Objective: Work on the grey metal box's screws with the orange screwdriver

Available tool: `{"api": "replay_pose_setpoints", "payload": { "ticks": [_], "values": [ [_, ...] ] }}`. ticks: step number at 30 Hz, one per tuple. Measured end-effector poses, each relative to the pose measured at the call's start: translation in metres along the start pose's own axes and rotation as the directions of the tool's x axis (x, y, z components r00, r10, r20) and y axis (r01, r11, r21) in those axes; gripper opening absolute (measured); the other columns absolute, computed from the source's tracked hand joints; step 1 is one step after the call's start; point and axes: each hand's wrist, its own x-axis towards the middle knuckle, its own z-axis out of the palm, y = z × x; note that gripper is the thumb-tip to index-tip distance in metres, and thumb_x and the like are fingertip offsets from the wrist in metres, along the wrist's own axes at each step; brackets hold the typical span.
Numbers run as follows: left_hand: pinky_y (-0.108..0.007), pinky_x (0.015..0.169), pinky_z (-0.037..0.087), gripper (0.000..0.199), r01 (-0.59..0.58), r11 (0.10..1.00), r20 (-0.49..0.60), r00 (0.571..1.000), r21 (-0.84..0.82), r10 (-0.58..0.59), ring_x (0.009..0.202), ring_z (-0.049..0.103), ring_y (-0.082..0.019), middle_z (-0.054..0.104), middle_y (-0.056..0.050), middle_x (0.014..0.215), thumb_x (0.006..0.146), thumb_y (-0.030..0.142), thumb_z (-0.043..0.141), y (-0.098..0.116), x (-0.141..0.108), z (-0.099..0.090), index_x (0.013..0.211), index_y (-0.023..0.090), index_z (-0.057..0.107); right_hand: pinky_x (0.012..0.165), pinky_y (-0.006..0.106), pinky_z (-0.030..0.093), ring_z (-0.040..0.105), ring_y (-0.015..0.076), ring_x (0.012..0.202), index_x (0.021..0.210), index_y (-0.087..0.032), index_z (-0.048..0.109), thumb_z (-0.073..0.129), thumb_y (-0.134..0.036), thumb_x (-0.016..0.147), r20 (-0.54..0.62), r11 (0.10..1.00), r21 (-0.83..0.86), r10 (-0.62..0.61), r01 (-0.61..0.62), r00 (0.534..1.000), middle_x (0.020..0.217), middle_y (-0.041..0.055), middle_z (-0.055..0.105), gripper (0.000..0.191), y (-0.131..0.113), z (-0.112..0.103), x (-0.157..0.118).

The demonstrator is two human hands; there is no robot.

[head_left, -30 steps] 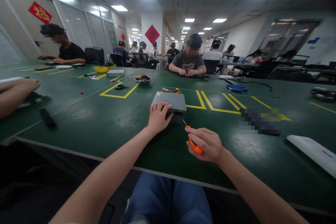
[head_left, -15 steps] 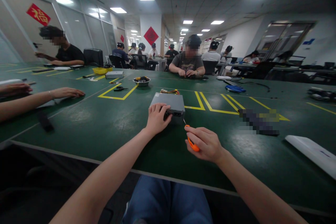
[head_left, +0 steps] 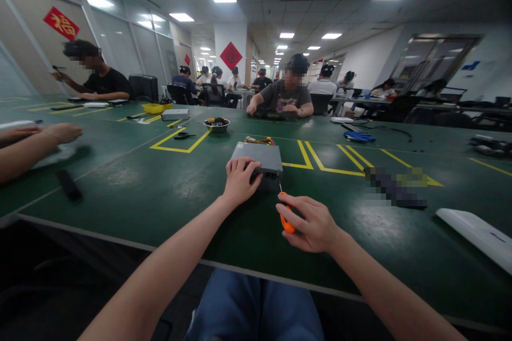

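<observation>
A grey metal box (head_left: 262,156) with a bundle of coloured wires (head_left: 258,140) at its far side sits on the green table (head_left: 160,208). My left hand (head_left: 241,181) grips the box's near left corner, fingers on the top and thumb at the near face. A socket shows in that near face, right of the thumb. My right hand (head_left: 310,222) holds an orange-handled screwdriver (head_left: 287,221) between thumb and fingers. Its thin shaft points up to the box's near right corner, where the tip meets or nearly meets the box; the exact contact is too small to tell.
A metal bowl (head_left: 216,125) and black tools (head_left: 184,136) lie beyond the box to the left. At right are blue gloves (head_left: 359,137), a dark pixelated object (head_left: 394,187) and a white panel (head_left: 476,234). A neighbour's hands (head_left: 60,133) work at left; a person (head_left: 286,97) sits opposite.
The screwdriver handle has swung slightly left and stands more upright, with my right fingers more spread. My left hand keeps its place. The neighbour's hand at left has drawn back; the person opposite moved their arms.
</observation>
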Motion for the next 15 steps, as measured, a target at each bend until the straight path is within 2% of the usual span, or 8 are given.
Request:
{"api": "replay_pose_setpoints", "payload": {
  "ticks": [3,8,11,15],
  "values": [
    [-0.042,0.096,0.027,0.026,-0.001,1.000,-0.004,1.000,-0.004,0.001,0.107,0.044,-0.024,0.053,-0.006,0.113,0.081,0.031,0.055,-0.002,0.001,0.001,0.106,0.026,0.057,0.065,0.031,0.053,0.063,0.0201,0.083,0.105,-0.013,0.052,0.050,-0.034,0.085,-0.024,0.999,-0.007,-0.035,0.034,0.999,0.101,0.0177,0.062,0.030,-0.003,0.001,0.001],
    [-0.041,0.096,0.026,0.026,-0.004,1.000,0.003,1.000,-0.003,0.004,0.107,0.044,-0.023,0.053,-0.005,0.113,0.080,0.032,0.056,-0.003,0.001,0.002,0.105,0.026,0.057,0.058,0.026,0.050,0.063,0.0163,0.075,0.086,-0.016,0.049,0.060,-0.028,0.079,-0.124,1.000,-0.002,0.004,-0.005,0.992,0.095,0.0150,0.064,0.018,-0.008,0.007,0.001],
    [-0.041,0.095,0.027,0.026,0.000,1.000,0.000,1.000,-0.002,0.000,0.107,0.045,-0.023,0.053,-0.005,0.113,0.080,0.032,0.055,-0.003,0.001,0.002,0.105,0.026,0.057,0.058,0.026,0.050,0.062,0.0156,0.071,0.091,-0.016,0.052,0.060,-0.029,0.080,-0.075,0.999,-0.036,-0.013,0.010,0.997,0.090,0.0126,0.064,0.019,-0.010,0.007,0.001],
    [-0.040,0.094,0.027,0.025,-0.006,1.000,-0.003,1.000,-0.005,0.006,0.107,0.045,-0.023,0.053,-0.006,0.113,0.081,0.033,0.055,-0.003,0.001,0.001,0.105,0.026,0.057,0.065,0.028,0.050,0.063,0.0178,0.080,0.107,-0.017,0.054,0.051,-0.040,0.085,0.073,0.998,-0.037,-0.057,0.060,0.996,0.096,0.0134,0.062,0.032,-0.012,0.006,0.001]
  ]
}}
